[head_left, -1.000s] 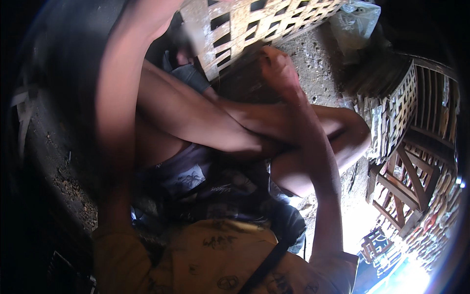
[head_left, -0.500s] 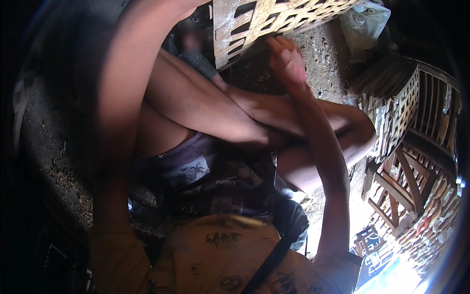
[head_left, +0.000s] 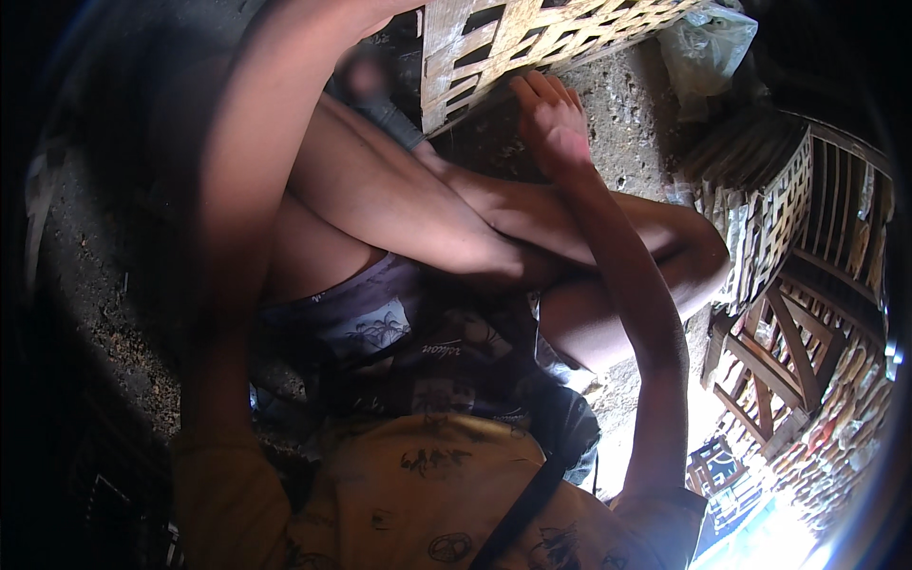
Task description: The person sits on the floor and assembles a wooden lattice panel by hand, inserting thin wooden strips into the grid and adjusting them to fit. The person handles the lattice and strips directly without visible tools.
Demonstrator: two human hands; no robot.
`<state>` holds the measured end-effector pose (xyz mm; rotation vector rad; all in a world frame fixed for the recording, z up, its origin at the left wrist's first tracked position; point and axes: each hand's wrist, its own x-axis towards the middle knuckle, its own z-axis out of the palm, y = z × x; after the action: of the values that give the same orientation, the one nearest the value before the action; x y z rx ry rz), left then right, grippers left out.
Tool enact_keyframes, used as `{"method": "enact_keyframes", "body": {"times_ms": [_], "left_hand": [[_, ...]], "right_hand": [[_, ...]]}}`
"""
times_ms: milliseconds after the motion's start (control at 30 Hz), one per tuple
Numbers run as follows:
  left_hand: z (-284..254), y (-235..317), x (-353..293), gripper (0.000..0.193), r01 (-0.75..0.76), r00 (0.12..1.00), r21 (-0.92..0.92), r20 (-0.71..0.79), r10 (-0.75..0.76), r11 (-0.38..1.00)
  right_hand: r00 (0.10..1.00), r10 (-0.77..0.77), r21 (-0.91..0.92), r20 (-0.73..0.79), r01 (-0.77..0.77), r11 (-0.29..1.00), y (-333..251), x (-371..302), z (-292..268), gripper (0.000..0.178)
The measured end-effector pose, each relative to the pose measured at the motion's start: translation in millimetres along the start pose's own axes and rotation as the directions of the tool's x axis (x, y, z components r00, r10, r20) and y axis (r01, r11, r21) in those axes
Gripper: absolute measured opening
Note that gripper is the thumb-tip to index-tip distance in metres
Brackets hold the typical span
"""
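A woven bamboo panel (head_left: 461, 71) with an open lattice stands at the top edge, its upper part cut off by the picture. My right hand (head_left: 556, 123) is at the lower edge of this lattice. Its fingers reach up, slightly bent and a little apart, with the tips close to the bamboo; whether they touch it I cannot tell, and the thumb is hidden. Up at the panel's left side, only the wrist and heel of my left hand (head_left: 385, 17) show. Its fingers are outside the picture or hidden.
My crossed legs (head_left: 408, 209) lie below the panel on rough ground. A clear plastic bag (head_left: 708, 47) is at the upper right. Further right are another bamboo lattice (head_left: 784, 204), a wooden frame (head_left: 779, 361) and a large stack of pale pieces (head_left: 836, 437).
The bamboo panel has shifted slightly to the right, and my left wrist with it. My right hand has moved a little left, its fingers somewhat straighter.
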<state>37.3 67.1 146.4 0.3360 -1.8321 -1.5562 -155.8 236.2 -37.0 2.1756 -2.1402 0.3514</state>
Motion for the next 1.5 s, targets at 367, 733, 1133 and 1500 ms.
{"method": "enact_keyframes", "body": {"times_ms": [367,733,1133,1500], "left_hand": [[4,-1,3,0.032,0.036,0.999,-0.071,-0.003,-0.036,0.997],[-3,-8,5,0.033,-0.034,0.998,-0.084,0.043,0.037,0.996],[-6,-26,11,0.031,-0.235,0.964,-0.066,0.113,0.241,0.970],[4,-8,3,0.029,-0.195,0.979,-0.018,0.055,0.195,0.981]], "right_hand": [[0.997,-0.048,0.124,0.056,0.041,0.991,-8,1,0,0.033],[0.966,0.256,0.416,-0.038,-0.217,0.883,9,-2,13,0.011],[0.943,0.331,0.256,0.032,-0.328,0.909,-5,-2,5,0.007],[0.994,0.099,0.408,-0.037,-0.075,0.910,7,-6,18,0.011]]}}
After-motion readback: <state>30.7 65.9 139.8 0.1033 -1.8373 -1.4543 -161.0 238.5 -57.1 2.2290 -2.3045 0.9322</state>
